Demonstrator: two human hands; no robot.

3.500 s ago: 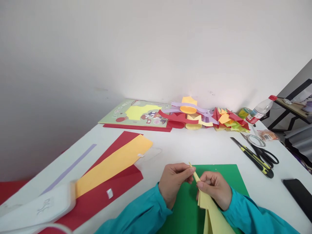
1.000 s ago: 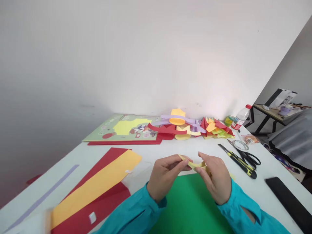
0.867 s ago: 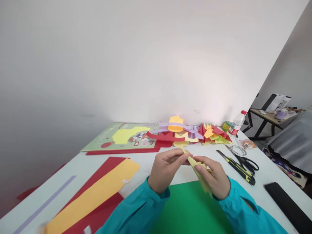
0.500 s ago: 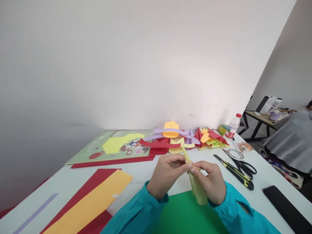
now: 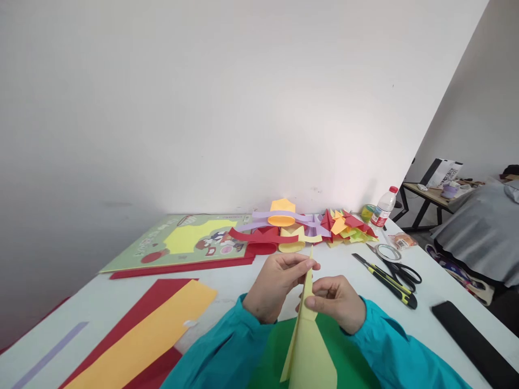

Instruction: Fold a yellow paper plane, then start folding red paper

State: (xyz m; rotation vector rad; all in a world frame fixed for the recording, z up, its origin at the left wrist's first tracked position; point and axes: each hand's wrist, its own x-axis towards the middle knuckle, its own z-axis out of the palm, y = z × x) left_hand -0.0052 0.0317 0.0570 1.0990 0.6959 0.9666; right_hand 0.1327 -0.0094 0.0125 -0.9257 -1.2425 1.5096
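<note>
A folded piece of pale yellow paper (image 5: 310, 346) stands on edge between my hands, its narrow tip pointing away from me and its wide part toward me. My left hand (image 5: 279, 281) pinches it near the far tip with thumb and fingers. Closer to me, my right hand (image 5: 338, 302) grips it from the right, thumb on the near face. Part of the fingers is hidden behind the paper. Beneath it lies a green sheet (image 5: 348, 356).
Paper crowns and folded shapes (image 5: 344, 227) line the wall. A utility knife (image 5: 385, 281), scissors (image 5: 401, 270), tape roll (image 5: 388, 252) and bottle (image 5: 384, 207) are at right, with a black strip (image 5: 470, 337) nearer. Orange paper (image 5: 150, 335) and a printed green pad (image 5: 162, 259) lie left.
The yellow paper has turned so its broad part now spreads toward me. My right hand has shifted left and nearer me along it, while my left hand stays near the tip.
</note>
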